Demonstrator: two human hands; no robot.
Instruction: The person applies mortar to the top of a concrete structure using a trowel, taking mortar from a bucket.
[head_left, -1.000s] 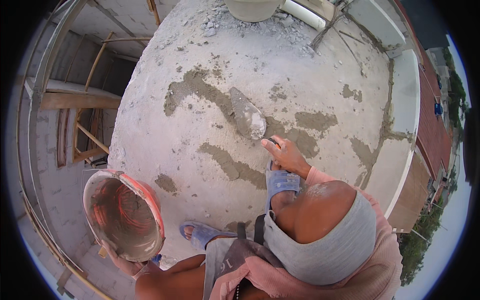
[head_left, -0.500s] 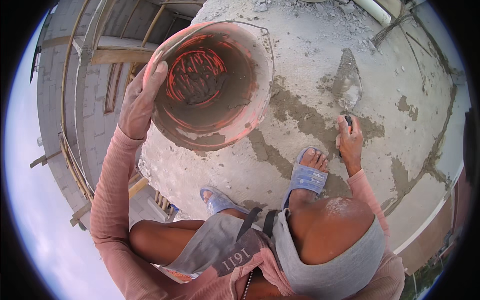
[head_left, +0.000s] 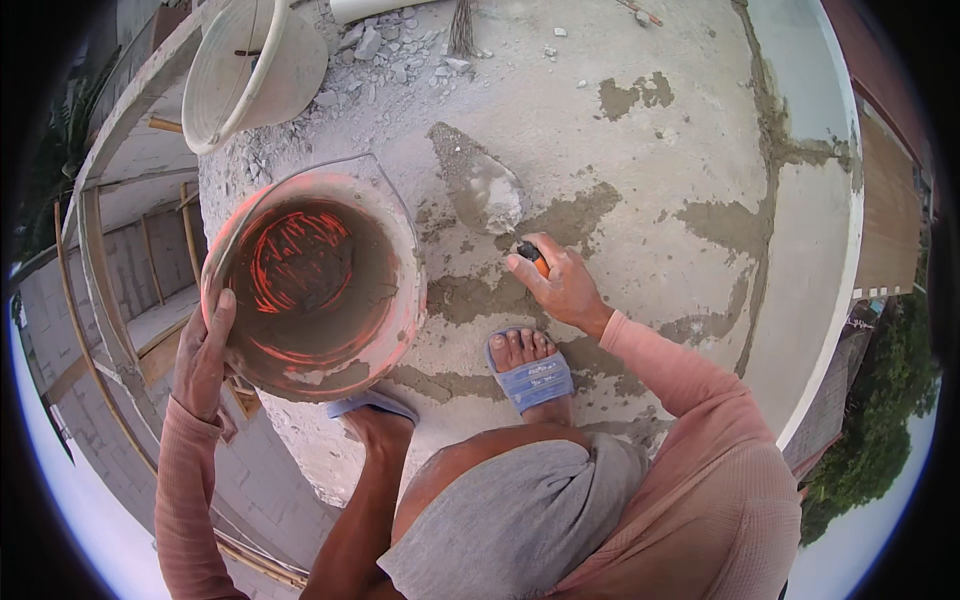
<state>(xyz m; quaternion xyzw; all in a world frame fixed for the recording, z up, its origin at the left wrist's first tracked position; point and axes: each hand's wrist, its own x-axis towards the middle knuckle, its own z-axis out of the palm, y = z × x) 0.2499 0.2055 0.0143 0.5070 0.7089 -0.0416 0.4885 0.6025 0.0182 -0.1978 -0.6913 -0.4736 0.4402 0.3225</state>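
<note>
My left hand point(head_left: 205, 355) grips the left rim of a mud-streaked red bucket point(head_left: 370, 285), which has a wire handle and wet grey mortar coating its inside. My right hand point(head_left: 560, 285) is closed on the black-and-orange handle of a trowel point(head_left: 475, 185), whose pointed blade, carrying some pale material, lies over the concrete slab to the right of the bucket. Dark patches of wet mortar point(head_left: 570, 215) are smeared around the blade. My feet in blue sandals point(head_left: 530, 385) are just below the bucket and my right hand.
A pale plastic tub point(head_left: 300, 70) stands at the upper left beside rubble point(head_left: 368, 45), a white pipe and a frayed bundle. The slab drops away on the left to block walls and timber poles point(head_left: 150, 250). A pale ledge point(head_left: 800, 260) with mortared joints borders the right, with trees beyond.
My left hand has lifted the bucket from the lower left and now has it beside the trowel, slightly lower than half a second ago. My view has turned; the trowel stays in my right hand.
</note>
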